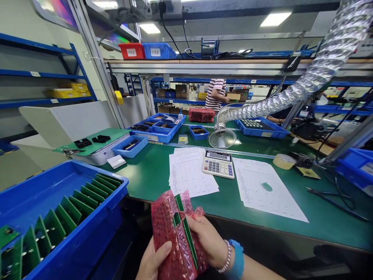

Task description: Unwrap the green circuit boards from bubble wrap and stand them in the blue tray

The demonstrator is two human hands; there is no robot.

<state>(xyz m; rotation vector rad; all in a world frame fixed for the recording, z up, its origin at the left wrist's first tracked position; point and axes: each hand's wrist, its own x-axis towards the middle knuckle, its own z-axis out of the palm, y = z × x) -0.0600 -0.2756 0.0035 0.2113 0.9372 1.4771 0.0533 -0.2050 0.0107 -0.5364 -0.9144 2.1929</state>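
Observation:
A bundle of pink bubble wrap (164, 225) is held between my hands at the table's front edge. Green circuit boards (190, 242) show edge-on through the gap in the wrap. My left hand (154, 258) grips the bundle's lower left side, thumb lying across the front. On the other side my right hand (206, 237) has its fingers closed round the wrap, thumb by the board edges; the hidden fingertips cannot be made out. A beaded bracelet and a blue band circle the right wrist. To the left, a large blue bin (96, 229) holds several green boards standing in a row.
Printed sheets (192, 175) and a calculator (218, 164) lie on the green table. Beyond them hangs a silver extraction duct (262, 105) with a funnel end. Pliers, a tape roll (284, 161) and blue trays (159, 130) sit around. A person (216, 94) stands behind.

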